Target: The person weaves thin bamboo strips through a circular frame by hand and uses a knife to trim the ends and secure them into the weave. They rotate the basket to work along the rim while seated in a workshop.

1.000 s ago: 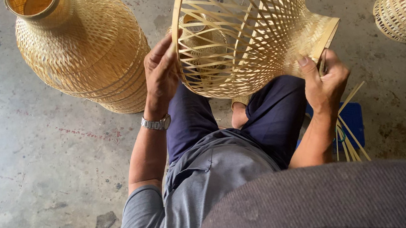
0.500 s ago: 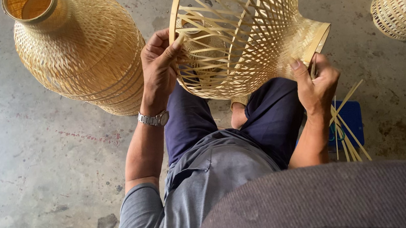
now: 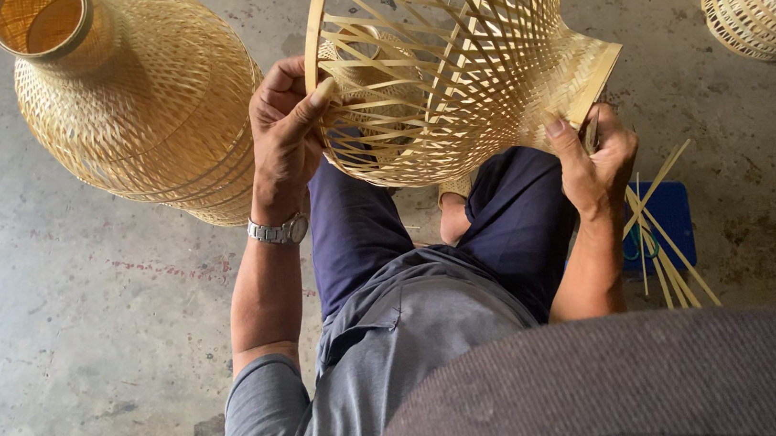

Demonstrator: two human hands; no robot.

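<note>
Basket frame point(image 3: 449, 67) tilting further upright | left hand point(image 3: 283, 133) gripping its rim | right hand point(image 3: 598, 162) pinching its woven neck, closed.

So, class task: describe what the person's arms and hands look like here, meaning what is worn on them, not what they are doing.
Both arms are bare from the elbow down, with short grey sleeves ending above the elbows. The left hand has a silver metal-link wristwatch at its wrist. The right hand wears no glove, and no watch or band shows on that wrist.

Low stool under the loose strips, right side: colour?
Blue; the stool shows in the head view, beside the right hand.
</note>
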